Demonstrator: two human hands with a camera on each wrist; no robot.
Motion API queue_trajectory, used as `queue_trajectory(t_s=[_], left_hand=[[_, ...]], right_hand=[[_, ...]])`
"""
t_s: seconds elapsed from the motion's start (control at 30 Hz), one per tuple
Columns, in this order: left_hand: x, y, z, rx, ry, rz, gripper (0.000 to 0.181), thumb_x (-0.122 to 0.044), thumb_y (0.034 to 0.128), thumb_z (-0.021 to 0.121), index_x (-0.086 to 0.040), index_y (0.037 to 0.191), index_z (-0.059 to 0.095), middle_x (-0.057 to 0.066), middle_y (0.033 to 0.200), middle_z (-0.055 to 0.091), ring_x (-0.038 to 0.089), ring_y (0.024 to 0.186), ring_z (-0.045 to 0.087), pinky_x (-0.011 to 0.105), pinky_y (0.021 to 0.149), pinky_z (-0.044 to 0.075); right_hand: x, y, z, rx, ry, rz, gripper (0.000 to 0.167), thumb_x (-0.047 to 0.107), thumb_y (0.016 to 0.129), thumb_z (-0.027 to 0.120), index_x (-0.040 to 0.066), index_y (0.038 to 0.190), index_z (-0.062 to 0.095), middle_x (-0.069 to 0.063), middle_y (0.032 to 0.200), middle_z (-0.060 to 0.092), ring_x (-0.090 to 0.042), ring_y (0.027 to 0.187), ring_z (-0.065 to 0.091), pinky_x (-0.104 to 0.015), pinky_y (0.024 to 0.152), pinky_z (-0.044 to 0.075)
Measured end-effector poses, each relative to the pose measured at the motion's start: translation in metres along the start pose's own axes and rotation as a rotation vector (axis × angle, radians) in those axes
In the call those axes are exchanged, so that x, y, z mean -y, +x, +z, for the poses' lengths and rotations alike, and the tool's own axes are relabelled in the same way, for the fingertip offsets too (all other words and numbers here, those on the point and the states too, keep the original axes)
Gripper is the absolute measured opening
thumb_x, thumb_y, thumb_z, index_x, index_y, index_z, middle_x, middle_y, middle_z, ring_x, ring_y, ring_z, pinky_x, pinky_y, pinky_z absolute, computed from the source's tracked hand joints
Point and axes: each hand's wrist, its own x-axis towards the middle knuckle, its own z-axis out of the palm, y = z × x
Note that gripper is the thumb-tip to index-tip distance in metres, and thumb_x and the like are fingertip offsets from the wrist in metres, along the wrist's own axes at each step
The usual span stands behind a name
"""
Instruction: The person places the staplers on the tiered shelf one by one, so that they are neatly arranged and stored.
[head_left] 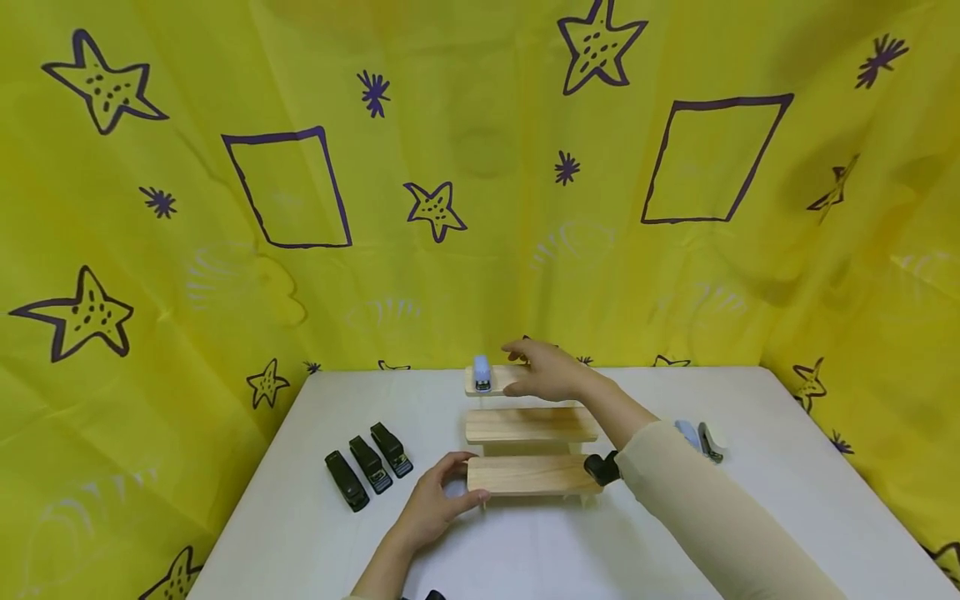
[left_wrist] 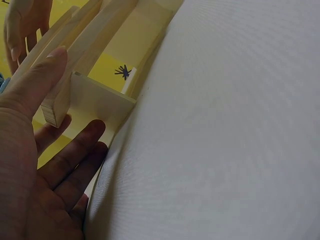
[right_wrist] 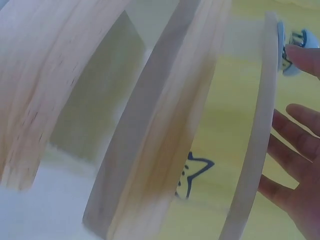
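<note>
A three-step wooden rack (head_left: 531, 475) stands on the white table, a light-blue stapler (head_left: 482, 374) on the left end of its top step. My left hand (head_left: 433, 510) grips the left end of the lowest step; in the left wrist view the thumb lies on the board (left_wrist: 59, 107), an index fingertip under it. My right hand (head_left: 551, 372) is over the right part of the top step, fingers spread, holding nothing. In the right wrist view its thumb overlaps the blue stapler (right_wrist: 310, 38), and its fingers extend beside the top board (right_wrist: 255, 135); contact there cannot be told.
Several dark staplers, three in a slanted row (head_left: 367, 464), lie left of the rack. To the right, a light-blue stapler (head_left: 687, 433) and a white-and-grey one (head_left: 710, 442) lie beyond my right forearm. A yellow patterned curtain (head_left: 480, 283) surrounds the table's back and sides.
</note>
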Motion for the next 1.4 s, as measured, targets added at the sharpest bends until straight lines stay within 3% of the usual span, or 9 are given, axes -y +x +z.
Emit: queue_trajectory(t_s=[0.3,0.6,0.83,1.13,1.4], left_hand=[[0.0,-0.001,0.01,-0.005,0.001,0.005,0.059,-0.036,0.0838,0.087,-0.024,0.135,0.062,-0.004,0.122,0.074,0.021,0.126,0.06,0.057,0.115,0.033],[0.001,0.001,0.005,-0.023,0.035,-0.001,0.059,-0.039,0.0831,0.087,-0.025,0.135,0.062,-0.002,0.124,0.073,0.024,0.127,0.06,0.061,0.115,0.034],[0.002,-0.002,0.0,-0.036,0.039,-0.012,0.059,-0.039,0.0824,0.088,-0.026,0.134,0.062,-0.002,0.123,0.073,0.024,0.128,0.06,0.06,0.116,0.033],[0.0,-0.003,-0.002,-0.029,0.045,-0.026,0.058,-0.038,0.0815,0.089,-0.031,0.133,0.062,-0.008,0.116,0.074,0.018,0.123,0.061,0.055,0.115,0.035],[0.0,-0.003,-0.001,-0.016,0.038,-0.012,0.056,-0.037,0.0822,0.088,-0.03,0.132,0.063,-0.005,0.119,0.074,0.02,0.123,0.063,0.056,0.112,0.038]], right_hand=[[-0.021,-0.023,-0.016,-0.027,-0.016,0.005,0.073,0.026,0.093,0.076,0.002,0.154,0.045,-0.024,0.151,0.054,-0.044,0.141,0.049,-0.058,0.115,0.04],[-0.031,-0.038,-0.035,-0.039,-0.043,0.008,0.071,0.026,0.095,0.074,0.001,0.154,0.044,-0.024,0.153,0.051,-0.046,0.144,0.044,-0.061,0.116,0.038],[-0.038,-0.05,-0.043,-0.047,-0.067,-0.002,0.072,0.025,0.096,0.074,0.001,0.155,0.041,-0.025,0.153,0.049,-0.046,0.137,0.051,-0.062,0.111,0.042],[-0.05,-0.065,-0.051,-0.048,-0.093,0.063,0.071,0.025,0.097,0.073,0.002,0.156,0.04,-0.023,0.154,0.049,-0.048,0.143,0.043,-0.065,0.113,0.038],[-0.066,-0.078,-0.057,-0.044,-0.104,0.109,0.071,0.026,0.098,0.072,0.001,0.156,0.04,-0.027,0.152,0.049,-0.05,0.142,0.043,-0.067,0.112,0.038]])
